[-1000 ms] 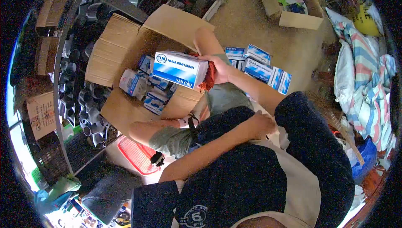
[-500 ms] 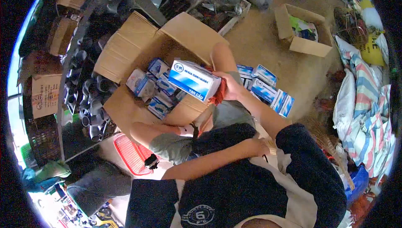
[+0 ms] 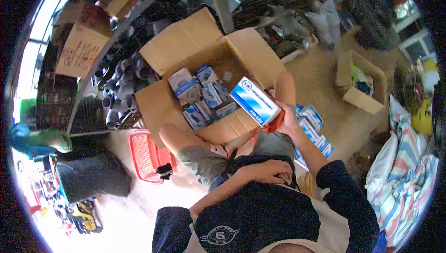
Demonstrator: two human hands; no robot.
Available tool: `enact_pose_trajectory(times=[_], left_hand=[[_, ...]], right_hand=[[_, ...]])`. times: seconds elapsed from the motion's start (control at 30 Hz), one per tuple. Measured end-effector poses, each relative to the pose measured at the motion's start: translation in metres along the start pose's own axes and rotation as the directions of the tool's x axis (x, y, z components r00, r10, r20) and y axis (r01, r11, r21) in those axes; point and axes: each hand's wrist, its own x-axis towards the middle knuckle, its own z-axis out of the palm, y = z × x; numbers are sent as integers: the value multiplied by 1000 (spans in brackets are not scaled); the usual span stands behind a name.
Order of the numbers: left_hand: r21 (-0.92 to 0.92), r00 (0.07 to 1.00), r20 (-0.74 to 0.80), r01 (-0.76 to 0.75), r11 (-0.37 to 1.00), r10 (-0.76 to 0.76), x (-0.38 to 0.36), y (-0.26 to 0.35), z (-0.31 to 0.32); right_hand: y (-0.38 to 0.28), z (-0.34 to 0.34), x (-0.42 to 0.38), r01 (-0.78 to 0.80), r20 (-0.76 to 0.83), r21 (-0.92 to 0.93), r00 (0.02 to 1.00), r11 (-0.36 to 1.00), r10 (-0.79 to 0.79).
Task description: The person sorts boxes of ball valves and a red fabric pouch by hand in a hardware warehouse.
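My right hand (image 3: 290,120) grips a blue-and-white printed box (image 3: 254,102) by its right end, with a red cloth (image 3: 274,123) between palm and box. The box is held tilted above the right edge of a large open carton (image 3: 155,106). Inside that carton lie several similar blue-and-white boxes (image 3: 212,96). More such boxes (image 3: 312,134) are on the floor right of my right knee. My left hand (image 3: 272,171) rests against my waist with its fingers curled; whatever it may hold is hidden.
A red plastic basket (image 3: 145,160) stands left of my leg. Grey pipe fittings (image 3: 121,83) fill a rack on the left. A smaller open carton (image 3: 362,99) sits at the back right, and striped sacks (image 3: 402,174) are piled on the right.
My view has turned left, so the scene sits further right. The box remains in my right hand, now tilted more steeply. My left hand stays at my waist.
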Motion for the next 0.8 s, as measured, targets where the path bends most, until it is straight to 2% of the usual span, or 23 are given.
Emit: enact_pose_trajectory(times=[0.03,0.07,0.1,0.13,0.2,0.23,0.3,0.33,0.37,0.43,0.47,0.5,0.53,0.57,0.63,0.67,0.7,0.73,0.8], left_hand=[[80,996,-75,52,995,-46,-19,8,-6],[149,984,-154,110,983,-87,-43,18,-10],[213,965,-233,172,962,-121,-66,26,-12],[244,935,-332,210,947,-122,-91,27,-9],[255,860,-482,320,912,-166,-143,23,10],[237,818,-536,386,892,-212,-168,24,22],[159,675,-619,607,778,-401,-203,49,47],[116,588,-653,701,704,-478,-210,62,56],[-78,451,-756,658,749,-475,-210,71,58],[-420,140,-846,421,804,-515,-205,83,64],[-512,30,-851,180,840,-525,-206,66,63],[-502,0,-865,43,864,-502,-194,78,46],[-479,-35,-874,-99,872,-484,-178,90,23],[-363,-25,-930,-98,927,-367,-173,71,14],[-351,-92,-898,-438,828,-429,-144,81,-15],[-225,-188,-906,-547,806,-380,-135,88,-26],[-86,-286,-897,-635,768,-338,-130,96,-37],[-117,-279,-884,-643,756,-375,-131,114,-42],[-177,-264,-855,-661,729,-447,-135,150,-54]], right_hand=[[1,12,-3,-4,-12,0,1000,1000,4],[3,22,-4,47,-124,-3,991,999,-47],[2,11,-4,-1,74,-3,997,1000,1],[2,12,-5,27,-26,-32,999,999,-28],[-1,5,-9,6,-3,-59,1000,998,-6],[0,2,-5,36,-16,-70,999,997,-37],[1,-1,-4,97,-44,-87,994,991,-101],[-3,-1,-8,33,40,-104,999,994,-29],[9,25,-7,147,-140,-112,977,983,-162],[23,49,-9,165,-189,-133,964,977,-189],[29,32,-5,143,-140,-216,975,966,-176],[37,27,-3,139,-68,-554,975,821,-211],[44,22,-1,145,4,-814,970,562,-245],[56,105,-12,113,-12,-692,986,713,-168],[74,159,-13,169,124,-791,985,588,-116],[85,181,-13,210,187,-822,977,529,-98],[100,198,-14,261,242,-835,965,484,-102],[104,210,-18,313,299,-844,949,436,-103],[103,225,-29,467,467,-884,875,-28,-128]])
